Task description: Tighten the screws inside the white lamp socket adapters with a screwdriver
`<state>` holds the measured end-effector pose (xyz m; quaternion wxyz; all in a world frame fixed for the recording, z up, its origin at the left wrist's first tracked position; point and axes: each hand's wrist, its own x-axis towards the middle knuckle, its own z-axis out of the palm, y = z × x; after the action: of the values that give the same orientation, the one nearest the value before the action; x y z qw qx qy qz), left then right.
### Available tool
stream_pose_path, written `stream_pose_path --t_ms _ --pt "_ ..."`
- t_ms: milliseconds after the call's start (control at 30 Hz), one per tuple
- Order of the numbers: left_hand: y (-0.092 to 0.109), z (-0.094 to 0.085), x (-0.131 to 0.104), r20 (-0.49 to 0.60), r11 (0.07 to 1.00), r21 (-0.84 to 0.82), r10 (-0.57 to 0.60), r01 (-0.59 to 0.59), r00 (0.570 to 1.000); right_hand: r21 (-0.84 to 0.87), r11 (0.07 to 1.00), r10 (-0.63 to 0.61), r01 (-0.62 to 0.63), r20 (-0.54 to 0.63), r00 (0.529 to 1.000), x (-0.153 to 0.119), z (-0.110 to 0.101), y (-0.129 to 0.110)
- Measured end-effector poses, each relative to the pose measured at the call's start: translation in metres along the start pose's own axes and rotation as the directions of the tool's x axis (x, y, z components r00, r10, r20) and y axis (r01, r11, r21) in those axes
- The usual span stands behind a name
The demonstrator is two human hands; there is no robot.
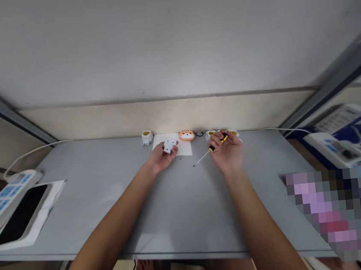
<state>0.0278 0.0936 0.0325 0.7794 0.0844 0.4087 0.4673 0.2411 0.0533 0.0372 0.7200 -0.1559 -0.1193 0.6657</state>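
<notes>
My left hand (162,157) is closed around a small white block with several dark spots on its face (170,144), perhaps part of a plug adapter. It is held over a sheet of white paper (185,150). In my right hand (227,153) is a screwdriver (212,148) with a black and yellow handle, its thin shaft pointing down and left. The tip is apart from the white block. Behind the right hand, partly covered by it, stand white adapters with yellow markings (234,134). Another white plug adapter (147,137) stands left of the paper.
An orange and white case (187,135) with a dark loop lies at the back near the wall. On the left are a power strip (8,196) and a phone (24,213) on white paper. A blurred-out item (330,213) lies at right, beside another power strip (339,148).
</notes>
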Motion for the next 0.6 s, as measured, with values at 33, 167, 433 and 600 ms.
stream_pose_path --t_ms 33,167,433,600 --pt "0.0 0.0 -0.003 -0.006 1.0 0.001 0.003 -0.003 1.0 0.003 1.0 0.004 -0.004 -0.004 1.0 0.0 0.0 0.0" --pt "-0.012 0.0 -0.021 0.015 0.998 0.058 0.012 -0.013 1.0 0.039 0.999 0.018 -0.016 -0.063 0.998 0.001 0.002 0.002" --pt "-0.025 -0.016 -0.04 0.044 0.997 0.062 -0.055 0.052 0.998 0.017 0.999 0.037 -0.036 -0.063 0.997 0.001 0.002 0.004" --pt "-0.025 -0.023 -0.052 0.101 0.993 -0.083 -0.071 0.08 0.992 -0.068 0.997 0.04 -0.044 -0.06 0.997 0.0 0.006 0.003"
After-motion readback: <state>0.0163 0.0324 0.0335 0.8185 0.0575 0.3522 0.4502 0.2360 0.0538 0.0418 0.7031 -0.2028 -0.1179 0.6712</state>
